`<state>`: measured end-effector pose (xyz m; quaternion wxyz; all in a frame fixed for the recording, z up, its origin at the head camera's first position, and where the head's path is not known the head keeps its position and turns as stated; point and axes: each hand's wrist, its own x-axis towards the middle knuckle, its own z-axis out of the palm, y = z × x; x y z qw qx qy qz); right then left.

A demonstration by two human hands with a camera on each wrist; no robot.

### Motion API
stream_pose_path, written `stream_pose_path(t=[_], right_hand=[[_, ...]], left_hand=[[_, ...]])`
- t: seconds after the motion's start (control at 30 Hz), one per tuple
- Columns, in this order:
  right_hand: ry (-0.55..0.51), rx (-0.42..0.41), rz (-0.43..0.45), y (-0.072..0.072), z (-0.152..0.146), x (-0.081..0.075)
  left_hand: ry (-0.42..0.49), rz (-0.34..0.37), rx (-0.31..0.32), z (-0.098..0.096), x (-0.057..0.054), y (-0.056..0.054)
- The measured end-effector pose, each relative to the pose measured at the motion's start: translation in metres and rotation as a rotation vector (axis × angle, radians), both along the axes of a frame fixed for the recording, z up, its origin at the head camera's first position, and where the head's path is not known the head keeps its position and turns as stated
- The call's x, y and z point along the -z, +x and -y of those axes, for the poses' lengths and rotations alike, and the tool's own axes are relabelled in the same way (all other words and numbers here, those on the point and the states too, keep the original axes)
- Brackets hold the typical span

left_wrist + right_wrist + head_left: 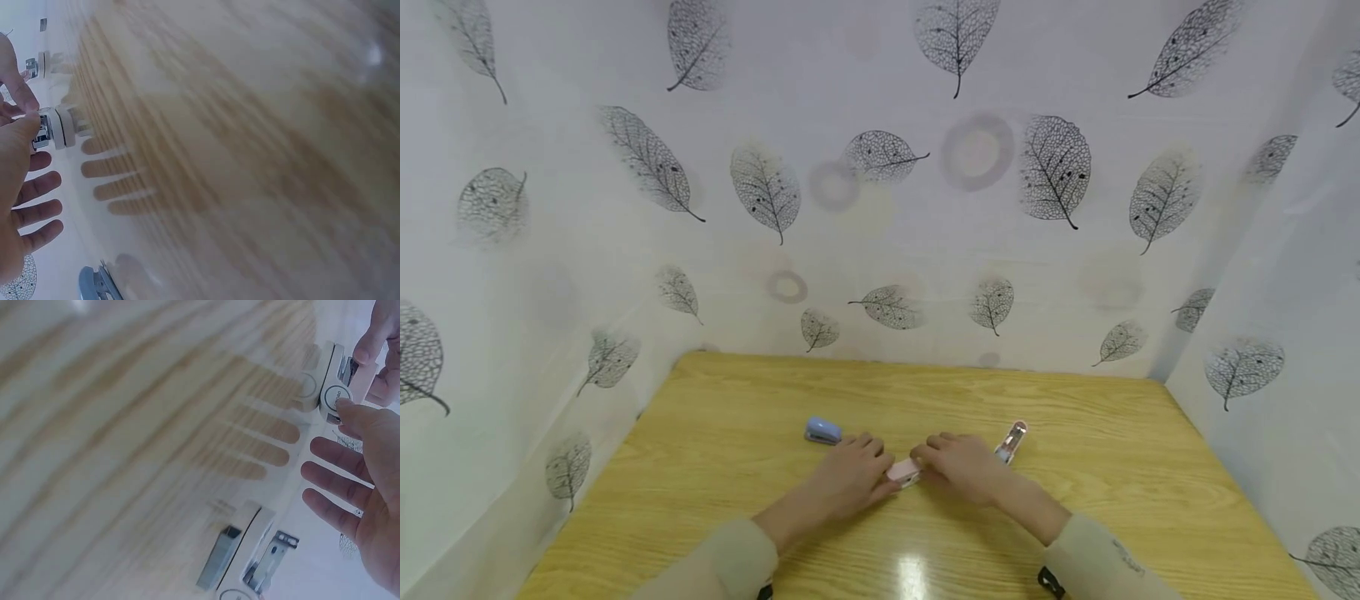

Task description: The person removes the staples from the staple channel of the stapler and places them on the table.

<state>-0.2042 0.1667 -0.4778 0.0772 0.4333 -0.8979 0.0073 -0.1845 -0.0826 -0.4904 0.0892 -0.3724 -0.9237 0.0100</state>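
Note:
A small stapler (904,472) with a pink top and white base is held between both hands, low at the table. My left hand (853,477) pinches its left end with thumb and forefinger, the other fingers spread in the left wrist view. At the round hinge end, my right hand (964,468) grips the stapler (330,394) between thumb and forefinger, its other fingers extended. Metal parts show between top and base in the right wrist view. Just beyond the left fingertips lies a blue stapler (823,430). Past the right hand is another stapler (1012,440), opened up, partly hidden by that hand.
A glossy wood-grain table (715,417) lies under both hands. White curtains (880,242) with a dark leaf print surround it at the back and sides. Dark straps (1051,582) show by the sleeves.

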Motion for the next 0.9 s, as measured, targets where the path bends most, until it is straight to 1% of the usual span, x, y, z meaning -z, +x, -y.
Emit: stream_pose_path(t=[0.3, 0.43, 0.6, 0.77, 0.9], right_hand=[[0.028, 0.038, -0.010, -0.005, -0.015, 0.002], [0.018, 0.052, 0.000, -0.006, -0.022, 0.004], [0.013, 0.059, 0.000, -0.007, -0.027, 0.002], [-0.002, 0.055, 0.004, -0.008, -0.029, 0.003], [-0.056, 0.043, 0.025, -0.008, -0.028, 0.003]], left_hand=[[-0.028, -0.015, -0.001, -0.017, -0.001, -0.006], [-0.045, -0.019, -0.013, -0.026, 0.001, -0.010], [-0.060, -0.031, -0.020, -0.033, 0.002, -0.013], [-0.058, -0.029, -0.034, -0.035, 0.002, -0.013], [-0.045, 0.011, -0.067, -0.034, 0.002, -0.010]])
